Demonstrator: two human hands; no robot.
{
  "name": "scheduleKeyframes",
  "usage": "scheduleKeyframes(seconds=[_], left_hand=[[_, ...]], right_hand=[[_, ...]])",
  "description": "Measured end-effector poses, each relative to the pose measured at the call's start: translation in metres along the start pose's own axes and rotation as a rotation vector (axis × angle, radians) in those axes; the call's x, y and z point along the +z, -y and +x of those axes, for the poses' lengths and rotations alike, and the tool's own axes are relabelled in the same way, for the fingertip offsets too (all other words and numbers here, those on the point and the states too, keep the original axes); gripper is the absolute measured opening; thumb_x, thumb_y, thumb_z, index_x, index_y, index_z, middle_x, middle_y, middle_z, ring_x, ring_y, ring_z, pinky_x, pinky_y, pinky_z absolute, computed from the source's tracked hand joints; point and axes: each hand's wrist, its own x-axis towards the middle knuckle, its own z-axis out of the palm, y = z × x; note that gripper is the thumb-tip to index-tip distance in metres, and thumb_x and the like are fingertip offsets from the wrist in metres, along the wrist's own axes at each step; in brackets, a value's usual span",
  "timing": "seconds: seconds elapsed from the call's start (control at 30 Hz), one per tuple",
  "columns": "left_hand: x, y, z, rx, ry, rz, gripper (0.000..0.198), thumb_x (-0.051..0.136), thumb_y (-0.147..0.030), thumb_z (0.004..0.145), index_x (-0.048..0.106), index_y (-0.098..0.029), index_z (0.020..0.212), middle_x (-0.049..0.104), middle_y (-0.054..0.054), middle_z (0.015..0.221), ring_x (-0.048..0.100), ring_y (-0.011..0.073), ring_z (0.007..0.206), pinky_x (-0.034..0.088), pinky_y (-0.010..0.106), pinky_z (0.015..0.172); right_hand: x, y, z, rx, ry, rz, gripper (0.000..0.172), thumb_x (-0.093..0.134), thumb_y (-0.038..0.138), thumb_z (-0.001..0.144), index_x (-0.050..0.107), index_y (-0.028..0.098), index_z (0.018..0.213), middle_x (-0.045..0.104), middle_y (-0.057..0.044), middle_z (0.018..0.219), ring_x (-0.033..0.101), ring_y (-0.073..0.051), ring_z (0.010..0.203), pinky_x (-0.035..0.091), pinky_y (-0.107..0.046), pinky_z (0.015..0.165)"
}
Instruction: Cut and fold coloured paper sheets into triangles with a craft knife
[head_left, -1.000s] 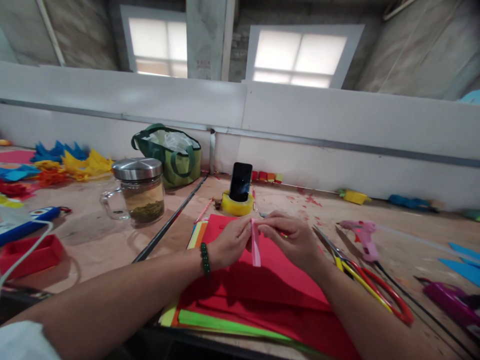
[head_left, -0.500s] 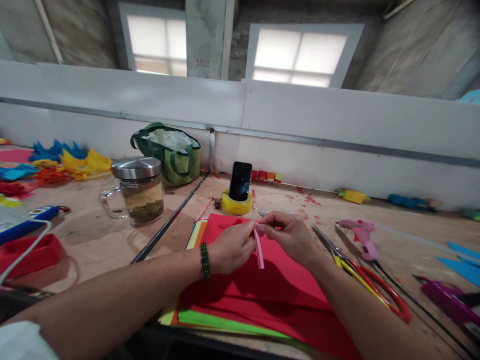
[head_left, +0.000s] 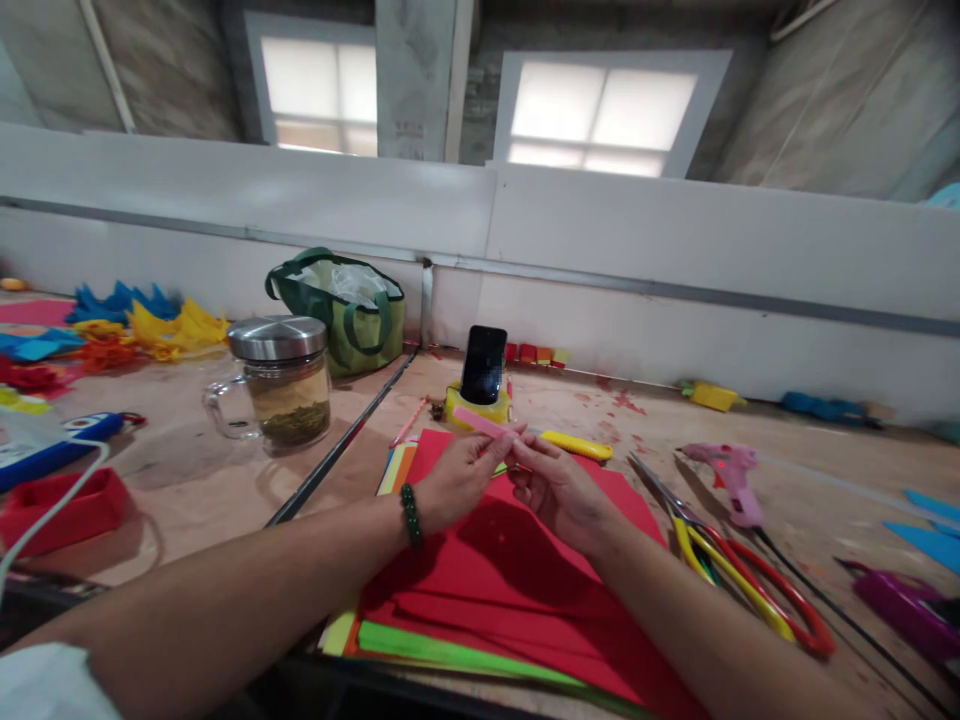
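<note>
Between my two hands is a narrow pink paper strip (head_left: 478, 421), its free end pointing up and to the left. My left hand (head_left: 466, 475), with a green bead bracelet (head_left: 410, 515) at the wrist, pinches the strip. The fingertips of my right hand (head_left: 553, 482) meet the left ones and are closed on the same strip; the part inside the fingers is hidden. Both hands hover over a stack of coloured sheets with red paper (head_left: 517, 590) on top. Just behind the right hand lies a yellow utility knife (head_left: 577, 446).
A phone (head_left: 484, 362) leans on a yellow tape roll (head_left: 480, 406). Left are a lidded glass mug (head_left: 289, 395) and a green bag (head_left: 367, 335). Right are scissors (head_left: 739, 575), a pink glue gun (head_left: 731, 475) and a purple glue gun (head_left: 904, 605). Folded paper pieces (head_left: 180, 325) lie far left.
The pink strip hung down from my fingers before; now it points up and left. My right hand has turned and lowered, uncovering the yellow knife behind it.
</note>
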Motion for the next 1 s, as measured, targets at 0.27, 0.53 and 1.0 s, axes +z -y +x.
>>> scheduleKeyframes(seconds=[0.27,0.53,1.0], left_hand=[[-0.005,0.001,0.001,-0.026,-0.026,0.245,0.031,0.037,-0.032,0.092,0.058,-0.014,0.077,0.058,0.002,0.069,0.053,0.0130,0.065,0.043,0.024,0.061],[0.001,-0.005,-0.007,-0.015,0.175,0.316,0.018,0.036,-0.015,0.087,0.047,-0.018,0.074,0.047,-0.004,0.060,0.045,0.0105,0.056,0.037,0.021,0.055],[-0.001,-0.017,-0.007,-0.005,0.128,0.303,0.028,0.030,-0.027,0.091,0.042,-0.019,0.067,0.046,-0.002,0.058,0.045,0.0117,0.056,0.038,0.023,0.056]], right_hand=[[-0.003,0.016,-0.004,-0.121,0.011,-0.231,0.023,0.078,0.032,0.064,0.060,0.018,0.066,0.054,0.005,0.056,0.045,-0.007,0.050,0.035,-0.021,0.048],[-0.007,0.029,-0.007,-0.257,0.015,-0.377,0.027,0.069,0.041,0.075,0.064,0.017,0.062,0.056,0.003,0.053,0.046,-0.010,0.051,0.038,-0.024,0.051],[-0.007,0.031,-0.015,-0.613,-0.003,-0.582,0.008,0.068,0.026,0.078,0.076,0.026,0.078,0.064,-0.003,0.074,0.060,-0.016,0.069,0.048,-0.030,0.064]])
